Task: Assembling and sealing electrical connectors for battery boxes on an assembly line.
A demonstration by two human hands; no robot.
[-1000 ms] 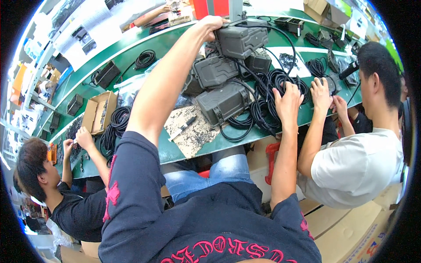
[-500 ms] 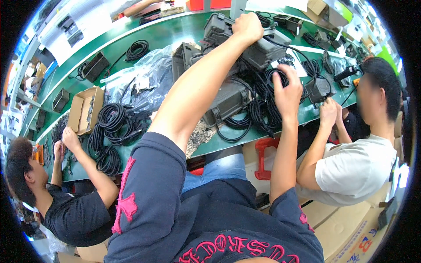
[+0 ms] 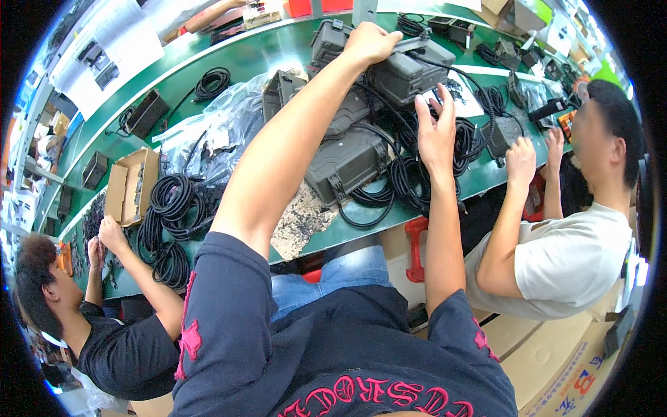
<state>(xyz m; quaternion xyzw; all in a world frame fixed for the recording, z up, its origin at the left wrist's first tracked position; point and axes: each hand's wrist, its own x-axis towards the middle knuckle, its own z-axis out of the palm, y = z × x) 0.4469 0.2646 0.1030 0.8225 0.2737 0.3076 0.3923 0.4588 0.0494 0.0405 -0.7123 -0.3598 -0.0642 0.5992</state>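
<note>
My left hand reaches far across the bench, its fingers curled down between grey plastic cases, the thumb pointing right. What those fingers grip is hidden. Just to its right a grey case rests on top of the pile, a black cable running from it. My right hand is raised with fingers apart and holds nothing, in front of black coiled cable. Between my arms lies another closed grey case, with a coil of black cable beside it.
On the left are clear plastic bags, coiled black cables and a cardboard box. A person in black sits left; a person in a light shirt sits close right. A red stool stands under the green bench.
My left hand has shifted slightly left over the cases. My right hand has come away from the coiled cable and its fingers have spread. The right-hand person's hands have moved apart.
</note>
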